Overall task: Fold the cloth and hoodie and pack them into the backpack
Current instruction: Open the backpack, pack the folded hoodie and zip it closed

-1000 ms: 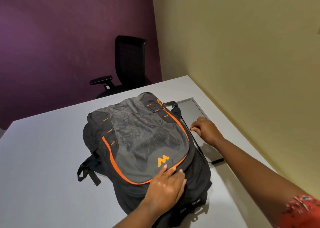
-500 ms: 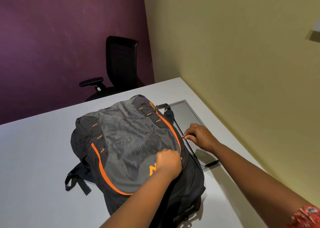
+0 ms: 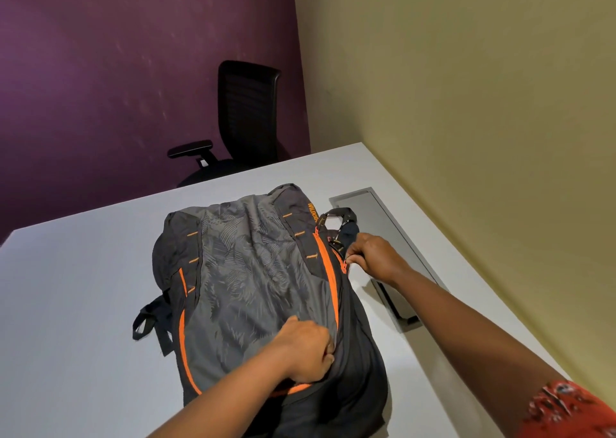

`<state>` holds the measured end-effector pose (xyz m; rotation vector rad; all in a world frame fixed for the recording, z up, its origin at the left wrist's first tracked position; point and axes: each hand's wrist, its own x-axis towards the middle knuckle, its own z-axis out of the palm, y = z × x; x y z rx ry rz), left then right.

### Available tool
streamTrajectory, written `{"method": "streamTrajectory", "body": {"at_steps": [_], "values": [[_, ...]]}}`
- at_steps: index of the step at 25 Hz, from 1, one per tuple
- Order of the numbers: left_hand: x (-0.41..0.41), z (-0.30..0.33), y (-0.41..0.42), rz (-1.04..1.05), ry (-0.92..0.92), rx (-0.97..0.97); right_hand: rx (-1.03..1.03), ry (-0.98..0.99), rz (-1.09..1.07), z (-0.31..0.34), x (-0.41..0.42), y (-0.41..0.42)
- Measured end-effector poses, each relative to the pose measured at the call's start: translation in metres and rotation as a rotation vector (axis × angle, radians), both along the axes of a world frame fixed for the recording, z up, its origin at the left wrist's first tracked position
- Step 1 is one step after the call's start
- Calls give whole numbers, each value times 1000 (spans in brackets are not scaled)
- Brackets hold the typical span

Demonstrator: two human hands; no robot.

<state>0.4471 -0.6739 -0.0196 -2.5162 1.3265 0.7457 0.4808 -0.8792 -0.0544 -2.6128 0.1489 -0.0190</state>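
Our right hand [image 3: 373,257] pinches something small at the orange zip [image 3: 325,264] on the backpack [image 3: 253,277], probably the pull, though it is too small to be sure. Our left hand [image 3: 305,354] is closed on a bunch of the grey front panel, we judge to hold the bag taut against the zip. The backpack lies flat on the white table [image 3: 66,304]. Neither cloth nor hoodie shows, so they are likely packed. Just beside the right hand sits a grey hatch [image 3: 383,224]; a chair [image 3: 243,121] stands beyond, and nothing blocks us.
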Motion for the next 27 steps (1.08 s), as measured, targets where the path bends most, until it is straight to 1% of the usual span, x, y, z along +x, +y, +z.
{"method": "streamTrajectory", "body": {"at_steps": [4,8,12,14,15,16,17,18,19,20,22,25,27], "values": [[0,-2,13,-39,66,14,-30,-17,-9,2,14,6],[3,-13,20,-29,170,50,-57,-54,-114,6,35,5],[5,-22,19,-18,151,59,-62,-38,-171,2,46,9],[2,-27,20,-53,59,19,-62,-31,-201,-1,43,12],[1,-32,24,-81,-49,-96,-100,-51,-194,-2,41,13],[3,-38,29,-110,-186,-268,-133,-108,-178,-3,38,15],[5,-44,36,-118,-310,-443,-115,-196,-156,-5,33,22],[9,-48,42,-87,-397,-592,-52,-293,-127,-7,26,32],[15,-51,46,-19,-489,-689,15,-353,-87,-10,18,45],[21,-55,47,72,-560,-705,51,-375,-36,-15,11,59],[30,-56,49,211,-644,-644,5,-318,67,-26,-5,84],[31,-66,53,220,-655,-546,-135,-221,129,-39,-19,99],[26,-75,57,188,-653,-528,-166,-170,154,-46,-30,98]]}}
